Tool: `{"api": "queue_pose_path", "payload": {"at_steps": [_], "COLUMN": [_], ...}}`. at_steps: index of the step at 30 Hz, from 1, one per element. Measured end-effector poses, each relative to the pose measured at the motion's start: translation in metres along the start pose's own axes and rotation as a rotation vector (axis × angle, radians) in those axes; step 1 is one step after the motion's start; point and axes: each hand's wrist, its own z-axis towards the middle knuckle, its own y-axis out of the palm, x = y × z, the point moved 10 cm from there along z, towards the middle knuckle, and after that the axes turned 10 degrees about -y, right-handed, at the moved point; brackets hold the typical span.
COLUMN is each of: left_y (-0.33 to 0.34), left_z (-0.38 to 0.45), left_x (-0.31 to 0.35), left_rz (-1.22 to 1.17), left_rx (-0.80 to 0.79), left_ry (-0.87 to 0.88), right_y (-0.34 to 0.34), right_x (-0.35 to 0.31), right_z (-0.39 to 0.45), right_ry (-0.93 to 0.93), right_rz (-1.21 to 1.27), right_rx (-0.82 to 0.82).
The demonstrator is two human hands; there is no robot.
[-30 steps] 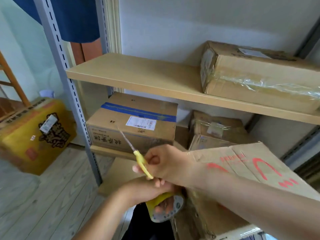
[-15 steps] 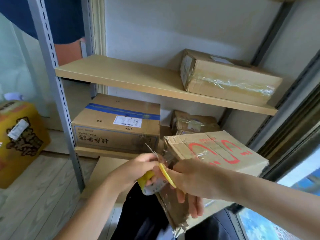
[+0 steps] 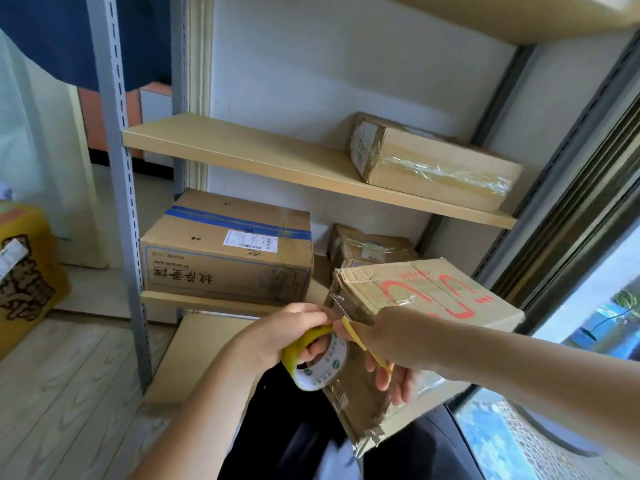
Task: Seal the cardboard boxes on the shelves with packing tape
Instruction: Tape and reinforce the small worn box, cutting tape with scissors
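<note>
Against the tilted box (image 3: 429, 299), left hand (image 3: 277, 336) grips upright tape roll (image 3: 320, 363); right hand (image 3: 388, 344) pinches yellow cutter (image 3: 360, 339).

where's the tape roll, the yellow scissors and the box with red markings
tape roll (image 3: 320, 367): head view, on its printed side face.
yellow scissors (image 3: 353, 332): head view, on the yellow handle.
box with red markings (image 3: 433, 292): head view, on its top face.
</note>
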Motion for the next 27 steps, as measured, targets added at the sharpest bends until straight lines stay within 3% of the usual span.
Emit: {"api": "queue_pose_path", "payload": {"at_steps": [9, 15, 19, 23, 25, 27], "left_y": [-0.005, -0.019, -0.014, -0.02, -0.032, -0.053], "left_z": [-0.016, -0.015, -0.01, -0.015, -0.023, -0.034], "left_x": [0.0, 0.013, 0.022, 0.023, 0.034, 0.069], "left_rz": [0.1, 0.21, 0.206, 0.352, 0.373, 0.354], "left_rx": [-0.019, 0.09, 0.1, 0.093, 0.127, 0.269], "left_ry": [-0.041, -0.079, -0.083, -0.128, -0.082, 0.058], "right_y": [-0.003, 0.001, -0.012, -0.024, -0.034, -0.06], "right_x": [-0.01, -0.016, -0.014, -0.005, -0.01, -0.032], "right_z": [0.003, -0.005, 0.002, 0.004, -0.001, -0.009], "right_ry": [-0.103, -0.076, -0.12, -0.166, -0.233, -0.351], "right_rz": [-0.007, 0.069, 0.029, 0.021, -0.032, -0.05], "right_rx": [0.154, -0.04, -0.054, -0.085, -0.1, -0.032]}}
